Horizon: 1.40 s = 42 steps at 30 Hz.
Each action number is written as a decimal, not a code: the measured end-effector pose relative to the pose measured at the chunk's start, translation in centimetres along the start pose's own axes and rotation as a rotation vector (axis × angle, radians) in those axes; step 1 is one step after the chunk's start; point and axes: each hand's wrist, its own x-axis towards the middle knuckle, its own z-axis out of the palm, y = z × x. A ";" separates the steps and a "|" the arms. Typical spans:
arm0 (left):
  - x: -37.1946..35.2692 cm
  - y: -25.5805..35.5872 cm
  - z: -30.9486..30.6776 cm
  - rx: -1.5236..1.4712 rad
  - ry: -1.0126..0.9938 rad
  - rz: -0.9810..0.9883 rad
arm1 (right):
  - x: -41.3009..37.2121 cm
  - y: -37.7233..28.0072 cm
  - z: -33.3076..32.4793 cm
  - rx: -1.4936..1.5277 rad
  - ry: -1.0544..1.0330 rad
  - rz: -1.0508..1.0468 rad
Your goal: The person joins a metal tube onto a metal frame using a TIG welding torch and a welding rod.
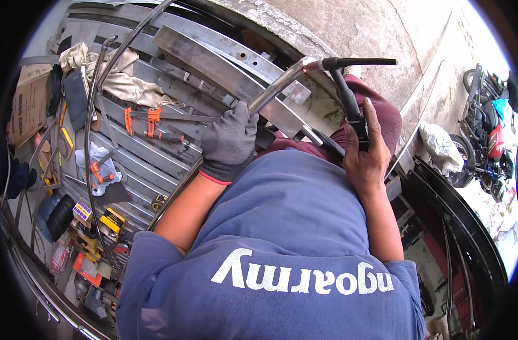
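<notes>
My left hand (229, 136), in a dark grey work glove, is wrapped round a shiny metal tube (278, 88). The tube runs up and right from the fist to its end near a torch head. In my bare right hand (368, 153) is a black TIG welding torch (345, 96), its handle between thumb and fingers with the index finger stretched along it. The torch's long back cap points right, and its nozzle end sits right at the tube's end. Beneath the tube, a rectangular steel bar (213, 65) lies across the slatted metal bench (151, 161).
Orange bar clamps (154, 122) and a crumpled cloth (131, 85) lie on the bench at left. Lower left are a yellow-black box (111, 222), a tape measure (159, 202) and mixed tools. A bent tube (90, 136) arches over them. Motorbikes (488, 130) stand far right.
</notes>
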 end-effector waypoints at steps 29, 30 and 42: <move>0.0 0.3 -0.2 0.034 -0.014 0.010 | 0.0 -0.4 0.1 0.005 0.012 -0.004; 0.0 0.3 -0.1 0.041 -0.010 0.012 | 0.0 -0.5 0.1 0.000 0.012 -0.003; -0.2 0.2 -0.1 0.076 0.054 0.061 | 0.1 -0.8 0.1 -0.029 0.067 -0.032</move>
